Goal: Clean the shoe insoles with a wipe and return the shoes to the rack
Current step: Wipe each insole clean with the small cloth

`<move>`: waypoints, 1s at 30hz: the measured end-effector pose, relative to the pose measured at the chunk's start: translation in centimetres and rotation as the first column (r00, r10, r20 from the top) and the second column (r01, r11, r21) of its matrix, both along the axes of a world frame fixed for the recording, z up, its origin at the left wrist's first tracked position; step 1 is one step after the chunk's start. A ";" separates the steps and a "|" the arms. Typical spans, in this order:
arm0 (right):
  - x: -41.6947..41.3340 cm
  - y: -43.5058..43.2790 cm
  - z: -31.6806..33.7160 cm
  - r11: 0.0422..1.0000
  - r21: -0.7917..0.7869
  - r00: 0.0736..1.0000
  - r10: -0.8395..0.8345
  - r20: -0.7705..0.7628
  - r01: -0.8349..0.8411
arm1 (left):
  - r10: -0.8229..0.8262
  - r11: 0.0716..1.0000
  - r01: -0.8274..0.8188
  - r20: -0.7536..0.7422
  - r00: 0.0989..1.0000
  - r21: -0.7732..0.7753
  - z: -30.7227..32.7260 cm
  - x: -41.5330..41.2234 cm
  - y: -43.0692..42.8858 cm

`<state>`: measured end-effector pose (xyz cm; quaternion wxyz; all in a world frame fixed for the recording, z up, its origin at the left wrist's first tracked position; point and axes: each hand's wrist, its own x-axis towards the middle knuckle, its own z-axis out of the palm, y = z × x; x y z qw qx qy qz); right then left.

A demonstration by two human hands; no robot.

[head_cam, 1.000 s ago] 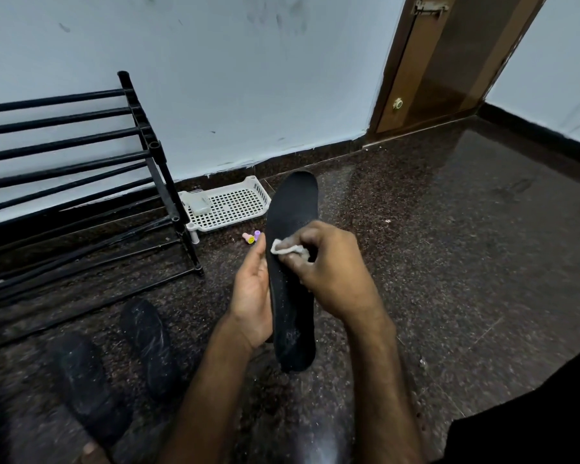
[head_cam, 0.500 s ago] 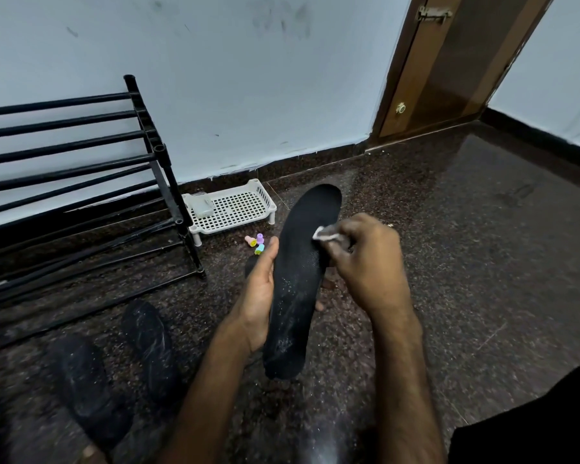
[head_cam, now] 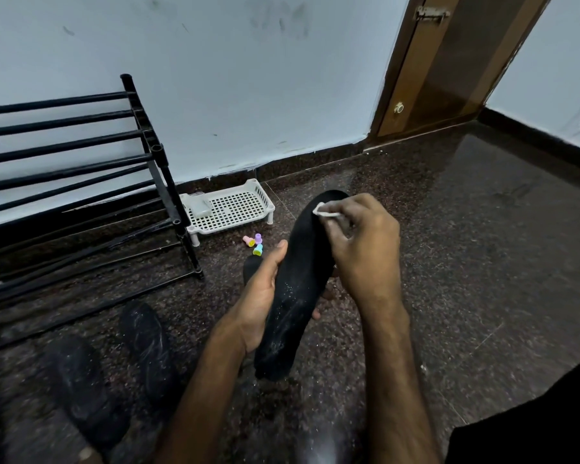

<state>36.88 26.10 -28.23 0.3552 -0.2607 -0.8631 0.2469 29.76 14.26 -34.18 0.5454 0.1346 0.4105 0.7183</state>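
Right hand: curls thumb and fingertips round a small white wipe, pinching it and pressing it down on the far end of the insole.
Wipe: pokes out past the fingertips as a crumpled white scrap; touches the insole close to its toe end, on the left edge.
Insole: black and long; hangs in the air above the floor, toe end pointing away and raised, heel end nearest and lowest; carries pale dusty specks across its lower half.
Left hand: grips the insole from the left about its middle, thumb laid along the upper face, fingers wrapped underneath with their tips showing at the right edge.
Dark shape: sits just behind the left thumb; too hidden to tell what it is.
Coloured pieces: lie in a tight cluster on the floor, pink, purple and blue, between the thumb and the tray.
Tray: white perforated plastic on short legs; stands by the skirting, just beside the rack's end post; holds a small translucent box in its left corner.
Rack: black, with horizontal bars in tiers; stands along the wall at the left.
Near shoe: dark, scuffed pale; lies on the floor in front of the rack, left of the left forearm.
Second shoe: dark and blurred; lies just beside the first, further left and lower.
Floor: dark speckled polished stone.
Door: brown wood, in the far right corner.
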 end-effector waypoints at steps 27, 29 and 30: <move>1.8 1.2 -1.5 0.978 -0.165 0.963 0.161 0.214 -0.127 | 0.056 0.998 -0.056 -0.008 0.998 -0.006 0.0 -0.4 -0.5; 1.1 1.4 -1.4 0.999 -0.006 0.997 -0.038 0.068 0.038 | 0.035 0.999 -0.035 -0.007 0.999 0.004 0.1 -0.4 -0.3; 0.8 1.2 -1.4 0.997 0.012 0.997 -0.079 0.013 0.079 | 0.031 1.000 -0.031 -0.003 1.000 0.006 0.1 -0.4 -0.2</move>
